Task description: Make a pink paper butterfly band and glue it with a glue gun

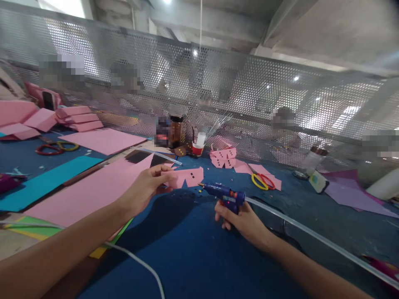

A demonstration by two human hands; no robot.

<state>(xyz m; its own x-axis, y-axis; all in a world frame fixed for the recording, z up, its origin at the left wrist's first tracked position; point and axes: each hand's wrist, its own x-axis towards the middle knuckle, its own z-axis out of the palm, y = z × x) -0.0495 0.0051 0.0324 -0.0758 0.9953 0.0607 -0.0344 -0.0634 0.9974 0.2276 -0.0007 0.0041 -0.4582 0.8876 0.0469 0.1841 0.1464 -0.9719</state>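
Between the thumb and fingers of my left hand [149, 185] is a pink paper cutout [190, 177] with a notch in its lower edge and small black squares near its right end. My right hand [238, 218] wraps round the grip of a blue glue gun [220, 190]. The gun's nozzle points left, at or very near the right part of the cutout; I cannot tell whether they touch. A long clear glue stick [299, 223] runs out of the gun's back toward the lower right. Behind stand similar pink cutouts [223, 158] with black squares.
Yellow-and-red scissors [262, 181] lie on pink paper at the right. Pink sheets [77, 193] and a teal strip [50, 180] cover the left. A red-and-white cup [198, 148] and a brown jar [176, 131] stand before a perforated metal screen [249, 83]. A white cable [140, 261] crosses the front.
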